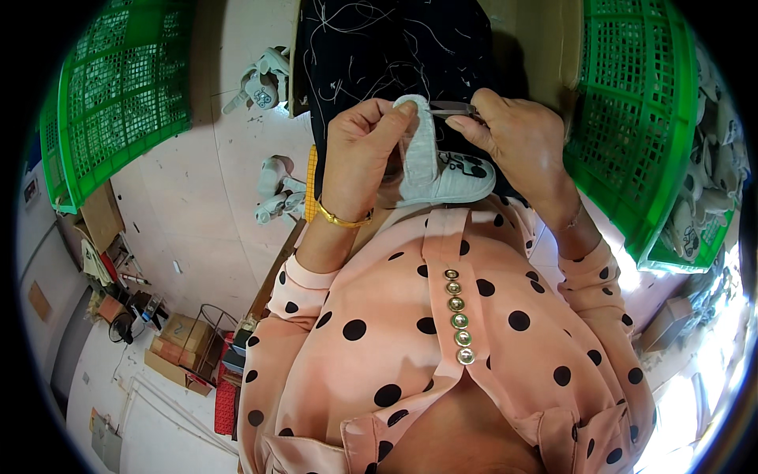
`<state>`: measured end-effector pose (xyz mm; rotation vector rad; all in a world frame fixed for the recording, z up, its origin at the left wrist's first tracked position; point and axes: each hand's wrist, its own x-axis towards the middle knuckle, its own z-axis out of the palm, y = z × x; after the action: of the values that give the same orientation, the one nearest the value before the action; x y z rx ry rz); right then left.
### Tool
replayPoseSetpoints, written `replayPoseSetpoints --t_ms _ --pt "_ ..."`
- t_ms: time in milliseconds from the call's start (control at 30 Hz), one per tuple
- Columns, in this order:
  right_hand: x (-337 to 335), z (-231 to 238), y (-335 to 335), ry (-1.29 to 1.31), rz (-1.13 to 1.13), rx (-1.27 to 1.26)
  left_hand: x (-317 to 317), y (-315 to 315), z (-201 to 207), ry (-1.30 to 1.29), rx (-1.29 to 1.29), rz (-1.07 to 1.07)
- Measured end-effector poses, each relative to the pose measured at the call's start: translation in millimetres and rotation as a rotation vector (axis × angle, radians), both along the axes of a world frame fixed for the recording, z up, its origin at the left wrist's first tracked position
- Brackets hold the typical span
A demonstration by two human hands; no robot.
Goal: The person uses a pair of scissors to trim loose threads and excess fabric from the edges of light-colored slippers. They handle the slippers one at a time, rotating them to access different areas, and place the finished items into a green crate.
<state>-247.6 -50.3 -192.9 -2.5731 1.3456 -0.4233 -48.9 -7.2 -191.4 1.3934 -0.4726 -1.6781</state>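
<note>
A small white shoe with a dark printed design on its toe is held over my lap. My left hand is closed on its upper, thumb pressing near the end of the pale strap. In my right hand is a small pair of metal thread snips, gripped between thumb and fingers. Their blades point left and reach the strap's edge, close to my left thumb. Whether the tips touch the strap or a thread, I cannot tell. My left fingers partly cover the shoe's heel side.
Loose white threads cling to the dark cloth on my lap. Green plastic crates stand at left and right; white shoes fill space beside the right one. More shoes lie on the left floor. Cardboard boxes sit lower left.
</note>
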Motion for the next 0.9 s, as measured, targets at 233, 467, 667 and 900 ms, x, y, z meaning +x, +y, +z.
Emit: replayPoseSetpoints --t_ms 233,467,667,900 --pt "5 4 -3 0.022 0.057 -0.129 1 1 0 0.017 0.005 -0.012" --pt "0 20 -11 -0.141 -0.144 0.324 2 5 -3 0.008 0.006 0.055" --pt "-7 23 -2 0.042 0.042 0.085 -2 6 3 -0.050 -0.042 0.090" --pt "-3 20 -3 0.076 0.107 -0.054 -1 9 6 -0.044 -0.040 0.057"
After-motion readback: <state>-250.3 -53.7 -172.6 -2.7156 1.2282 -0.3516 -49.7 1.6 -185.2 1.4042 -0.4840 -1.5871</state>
